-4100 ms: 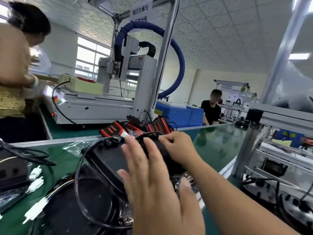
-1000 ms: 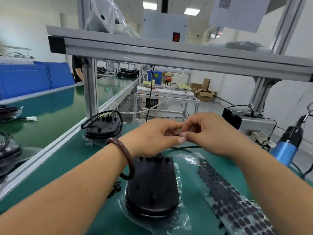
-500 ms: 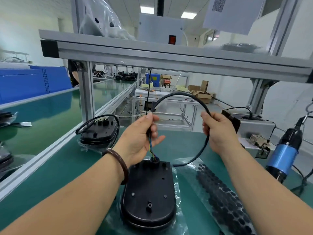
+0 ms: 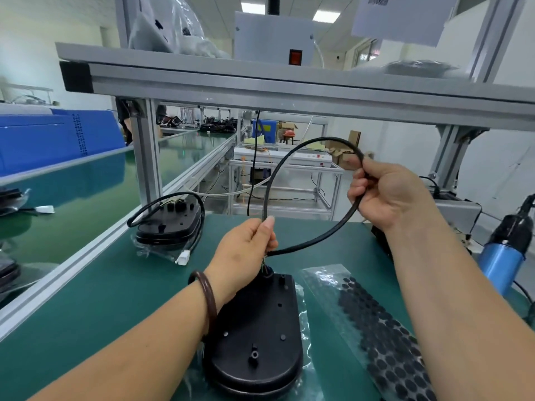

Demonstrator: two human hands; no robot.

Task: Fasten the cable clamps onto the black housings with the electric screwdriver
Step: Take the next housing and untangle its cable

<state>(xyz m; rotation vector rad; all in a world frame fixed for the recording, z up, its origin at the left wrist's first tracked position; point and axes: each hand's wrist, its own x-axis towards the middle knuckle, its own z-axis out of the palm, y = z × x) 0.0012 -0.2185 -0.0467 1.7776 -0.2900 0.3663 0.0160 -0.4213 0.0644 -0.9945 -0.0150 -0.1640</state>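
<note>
**Two hands on the cable, none on the housing**

On the green worktop (image 4: 115, 299) the black housing (image 4: 254, 337) lies flat on clear plastic film, just below the person's wrists, and neither hand steadies it. A tug on the cable (image 4: 289, 157) could well slide or tip it on that slick film. The cable rises from the housing's far end in one tall loop. Drawn tighter, it may kink, or spring loose and sweep across the sheet of black pads (image 4: 376, 337) lying beside the housing. The electric screwdriver (image 4: 503, 256) hangs well apart at the right edge, with no hand on it. Smallest and most at risk are the thin coloured wires (image 4: 264, 266) where the cable enters the housing, since strain there could pull them free. No cable clamp shows in view.

The left hand (image 4: 243, 250) hovers just above that entry, its grip a thumb-and-finger pinch on the cable near its root. The right hand (image 4: 388, 195) is raised higher, its fingers curled round the loop's far side.
</note>
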